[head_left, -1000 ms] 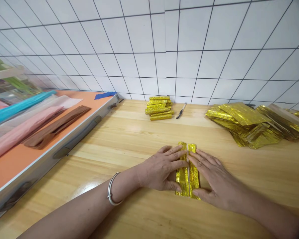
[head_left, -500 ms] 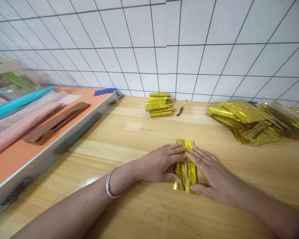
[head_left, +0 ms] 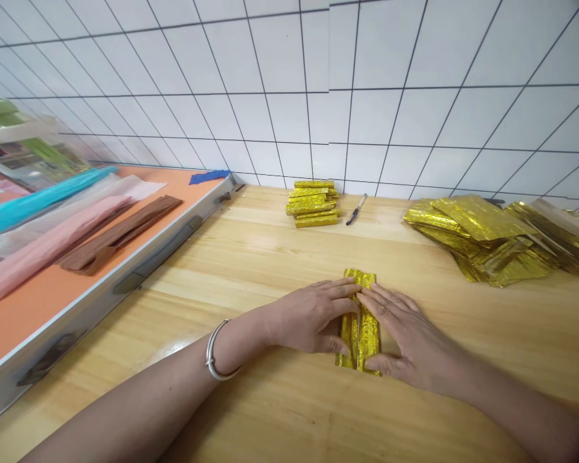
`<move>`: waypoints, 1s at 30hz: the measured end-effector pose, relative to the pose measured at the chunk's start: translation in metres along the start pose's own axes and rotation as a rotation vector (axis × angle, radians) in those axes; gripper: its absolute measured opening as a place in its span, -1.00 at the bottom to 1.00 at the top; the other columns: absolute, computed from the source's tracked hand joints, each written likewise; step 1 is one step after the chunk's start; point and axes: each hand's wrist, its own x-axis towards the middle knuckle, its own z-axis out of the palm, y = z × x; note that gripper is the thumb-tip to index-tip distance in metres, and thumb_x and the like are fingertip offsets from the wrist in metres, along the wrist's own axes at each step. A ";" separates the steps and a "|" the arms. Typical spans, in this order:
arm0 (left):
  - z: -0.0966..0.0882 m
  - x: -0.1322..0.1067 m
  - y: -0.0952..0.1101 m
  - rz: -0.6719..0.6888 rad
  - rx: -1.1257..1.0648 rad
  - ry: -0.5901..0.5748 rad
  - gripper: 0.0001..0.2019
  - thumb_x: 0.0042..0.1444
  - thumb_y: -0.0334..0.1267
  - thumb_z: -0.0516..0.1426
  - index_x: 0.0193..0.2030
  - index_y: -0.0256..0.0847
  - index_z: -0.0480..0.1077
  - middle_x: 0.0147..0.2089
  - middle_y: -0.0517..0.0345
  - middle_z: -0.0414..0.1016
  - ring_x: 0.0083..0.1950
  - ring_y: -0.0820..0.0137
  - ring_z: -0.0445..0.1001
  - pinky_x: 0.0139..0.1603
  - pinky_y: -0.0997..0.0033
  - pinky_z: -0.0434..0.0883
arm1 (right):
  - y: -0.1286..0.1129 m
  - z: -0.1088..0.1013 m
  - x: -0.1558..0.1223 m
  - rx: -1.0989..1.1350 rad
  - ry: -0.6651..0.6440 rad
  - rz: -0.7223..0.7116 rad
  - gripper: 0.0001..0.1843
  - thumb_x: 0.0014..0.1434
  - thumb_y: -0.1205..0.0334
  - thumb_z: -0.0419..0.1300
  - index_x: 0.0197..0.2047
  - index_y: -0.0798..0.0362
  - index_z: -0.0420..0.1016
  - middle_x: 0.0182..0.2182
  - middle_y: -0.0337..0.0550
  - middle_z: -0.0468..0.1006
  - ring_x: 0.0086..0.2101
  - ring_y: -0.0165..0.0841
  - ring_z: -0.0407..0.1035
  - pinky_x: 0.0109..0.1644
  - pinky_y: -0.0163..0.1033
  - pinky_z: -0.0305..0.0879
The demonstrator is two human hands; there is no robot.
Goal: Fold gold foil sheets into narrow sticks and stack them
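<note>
A narrow folded gold foil strip (head_left: pixel 363 321) lies lengthwise on the wooden table (head_left: pixel 251 257) in front of me. My left hand (head_left: pixel 309 316) presses its left side with fingers stretched flat, a silver bangle on the wrist. On the strip's right side rests my right hand (head_left: pixel 410 341), also flat with fingers extended. The fingertips of both hands meet over the strip's upper half. The two folded halves lie close together with almost no gap.
A small stack of folded gold strips (head_left: pixel 312 203) sits at the back by the tiled wall, a pen (head_left: pixel 356 209) beside it. A loose heap of gold foil sheets (head_left: pixel 496 238) lies at the right. An orange board (head_left: pixel 43 302) at the left carries blue, pink and brown rolled material.
Both hands have pushed the two halves of the gold strip together, closing the gap between them. The view has shifted slightly.
</note>
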 end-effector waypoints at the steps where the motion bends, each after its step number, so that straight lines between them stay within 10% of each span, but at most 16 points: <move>1: -0.001 0.000 0.001 -0.008 0.015 -0.008 -0.39 0.06 -0.03 0.15 0.20 -0.25 0.17 0.31 -0.15 0.07 0.35 0.17 0.01 0.33 0.16 0.04 | 0.000 0.000 0.000 -0.005 -0.005 -0.002 -0.09 0.07 -0.22 0.08 0.34 0.10 -0.09 0.30 0.05 -0.01 0.26 -0.12 -0.13 0.27 0.10 -0.07; 30: 0.014 -0.012 0.013 -0.137 0.257 -0.063 -0.36 0.16 0.07 -0.02 0.29 -0.29 0.05 0.36 -0.13 -0.05 0.38 0.12 -0.13 0.33 0.11 -0.11 | 0.002 0.002 -0.002 0.014 0.035 -0.034 -0.32 0.09 -0.18 0.09 0.16 0.09 0.24 0.26 0.07 0.10 0.25 -0.11 -0.11 0.25 0.13 -0.06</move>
